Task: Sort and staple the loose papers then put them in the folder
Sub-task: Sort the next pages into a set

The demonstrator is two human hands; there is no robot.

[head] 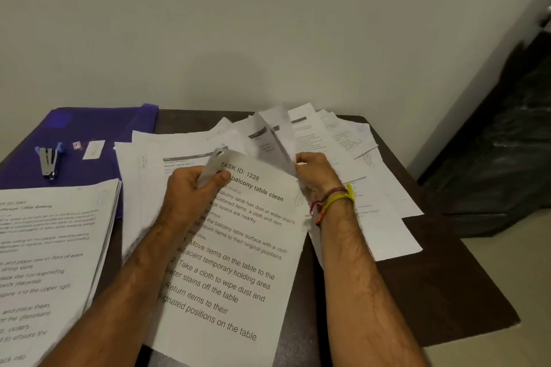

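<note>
A printed sheet headed "TASK ID: 1228" (238, 250) lies in front of me over the dark table. My left hand (190, 191) pinches its curled top left corner between thumb and fingers. My right hand (316, 173) grips the edge of raised, folded sheets (271, 137) above the loose papers (343, 140) spread over the table's middle and right. A separate stack of papers (50, 250) lies at the near left. The purple folder (89, 128) lies flat at the far left, with a silver stapler (49, 159) on it.
A small staple box (78, 145) and a white slip (94, 149) rest on the folder. The dark brown table (432, 286) stands against a pale wall. A black bag (507, 158) sits on the floor to the right, beyond the table edge.
</note>
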